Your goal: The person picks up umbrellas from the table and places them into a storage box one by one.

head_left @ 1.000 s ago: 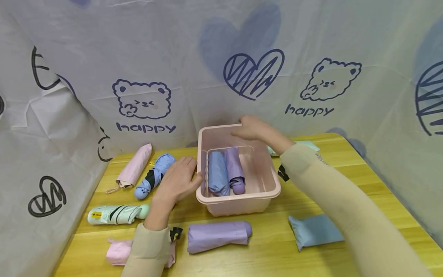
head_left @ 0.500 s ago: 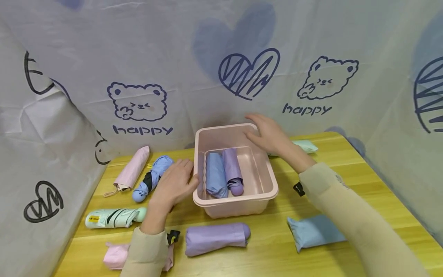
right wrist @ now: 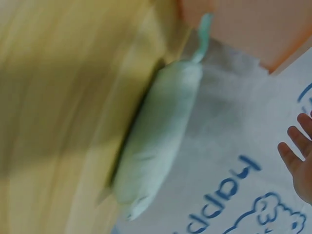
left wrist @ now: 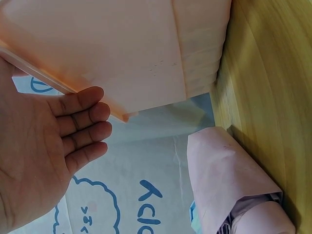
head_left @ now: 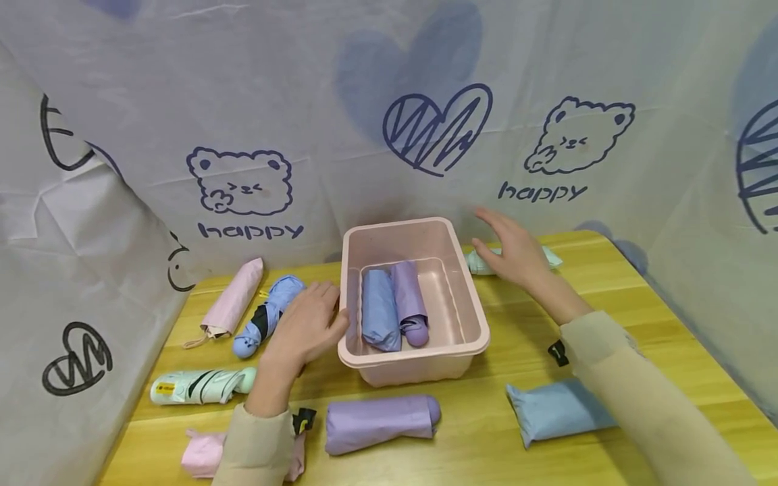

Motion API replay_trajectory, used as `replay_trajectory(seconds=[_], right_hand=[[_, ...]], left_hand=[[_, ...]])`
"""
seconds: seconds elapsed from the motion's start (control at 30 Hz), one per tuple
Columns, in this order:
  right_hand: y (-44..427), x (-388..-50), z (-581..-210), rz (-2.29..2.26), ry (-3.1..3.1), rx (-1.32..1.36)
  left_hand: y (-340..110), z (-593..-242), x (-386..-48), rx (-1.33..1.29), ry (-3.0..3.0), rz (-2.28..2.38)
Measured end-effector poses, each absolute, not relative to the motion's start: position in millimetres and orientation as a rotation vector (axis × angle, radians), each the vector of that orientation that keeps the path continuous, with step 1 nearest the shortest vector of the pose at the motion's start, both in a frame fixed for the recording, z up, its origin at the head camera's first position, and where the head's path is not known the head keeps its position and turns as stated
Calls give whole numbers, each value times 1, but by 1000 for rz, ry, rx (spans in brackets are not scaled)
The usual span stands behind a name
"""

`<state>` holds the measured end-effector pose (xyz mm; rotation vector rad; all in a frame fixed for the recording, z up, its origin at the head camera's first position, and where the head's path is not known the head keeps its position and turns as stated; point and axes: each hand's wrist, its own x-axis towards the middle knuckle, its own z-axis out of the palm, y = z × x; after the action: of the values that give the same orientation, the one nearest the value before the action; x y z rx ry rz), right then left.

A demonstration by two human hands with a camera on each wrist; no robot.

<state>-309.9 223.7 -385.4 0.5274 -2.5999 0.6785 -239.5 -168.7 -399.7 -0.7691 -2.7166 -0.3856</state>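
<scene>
A pink plastic bin (head_left: 416, 370) stands mid-table, holding a folded blue umbrella (head_left: 381, 310) and a folded purple umbrella (head_left: 408, 290). My left hand (head_left: 308, 324) is at the bin's left rim, fingers extended and loosely bent, the thumb near the rim. In the left wrist view the fingertips of the left hand (left wrist: 44, 131) overlap the rim; whether they touch it, I cannot tell. My right hand (head_left: 513, 253) hovers right of the bin, fingers spread, holding nothing. Below it lies a mint-green folded umbrella (right wrist: 156, 131) with a wrist strap, partly hidden by the hand in the head view.
Left of the bin lie a pink umbrella (head_left: 234, 297), a blue umbrella (head_left: 267, 314) and a mint umbrella (head_left: 200, 387). Nearer are a pink one (head_left: 203, 453) behind the left sleeve, a purple one (head_left: 379, 423) and a light-blue one (head_left: 556, 410). A printed cloth (head_left: 340, 101) hangs behind the table.
My right hand has left the bin's back rim and moved right, over the mint-green umbrella. The left hand has stayed beside the left rim. The view has shifted slightly.
</scene>
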Motion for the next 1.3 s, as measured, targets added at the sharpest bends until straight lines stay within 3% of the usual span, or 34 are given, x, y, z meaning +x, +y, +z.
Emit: replay_trajectory(seconds=[0.73, 1.3], right_hand=[[285, -337, -442, 473, -2967, 442], [296, -365, -463, 231, -3031, 545]], left_hand=[[-167, -400, -239, -752, -2739, -385], [-168, -400, -239, -735, -2741, -390]])
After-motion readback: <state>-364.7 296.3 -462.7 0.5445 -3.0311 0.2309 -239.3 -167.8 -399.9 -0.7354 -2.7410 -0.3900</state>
